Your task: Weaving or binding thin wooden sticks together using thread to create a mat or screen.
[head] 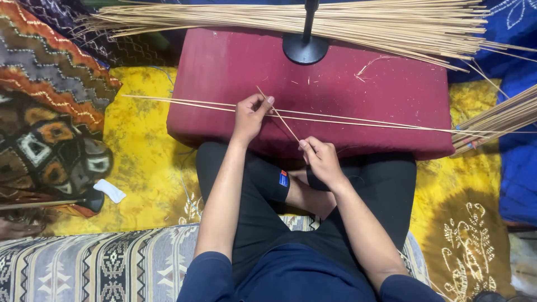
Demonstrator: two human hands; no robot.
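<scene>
Navy sleeves and dark trousers are filling the bottom of the head view; person is sitting cross-legged behind a maroon cushion (391, 89).

Left hand (249, 114) is pinching down on the long thin sticks (358, 120) that are lying crosswise over the cushion, thumb and fingertips closed on them near their left third. Right hand (320, 158) is gripping the lower end of a short stick (278, 114), fingers curled tight round it. That short stick is running diagonally up-left, crossing the long sticks just beside the left thumb, upper tip poking out past the left hand.

Progress, as I'm judging it: early. Only a couple of long sticks and the one crosspiece are being worked; no woven or bound section is showing on the cushion. Big loose bundle of sticks (313, 22) is sitting untouched along the cushion's far edge, and a second bundle (498, 120) is coming in from the right. So most of the stock is looking unused.

Black round stand base (305, 49) is standing on the cushion's far side, well apart from both hands. Yellow patterned cloth (140, 145) is lying underneath. A few stray slivers are lying on the cushion top.
</scene>
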